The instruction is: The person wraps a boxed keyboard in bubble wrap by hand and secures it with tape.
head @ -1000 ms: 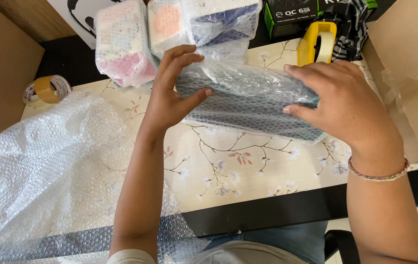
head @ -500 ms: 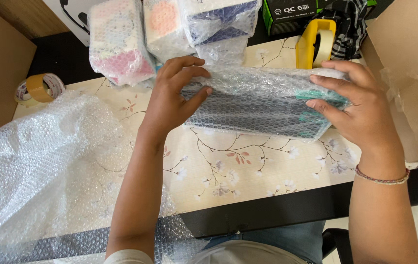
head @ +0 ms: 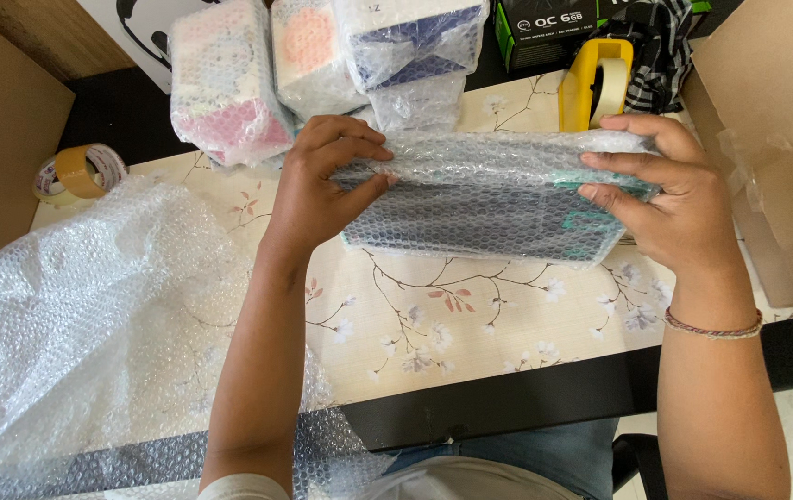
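I'm mid-wrap: my left hand (head: pixel 322 190) and right hand (head: pixel 665 199) each pinch an end of the flat box (head: pixel 489 218) in bubble wrap, held just above the floral desk (head: pixel 471 324); I judge the loose top flap needs folding down tight before taping

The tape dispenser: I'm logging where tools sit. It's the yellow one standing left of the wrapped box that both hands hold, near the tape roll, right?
Not quite. The head view shows the yellow tape dispenser behind the wrapped box's right end, far from the tape roll at the left. Both hands, left and right, do hold the box.
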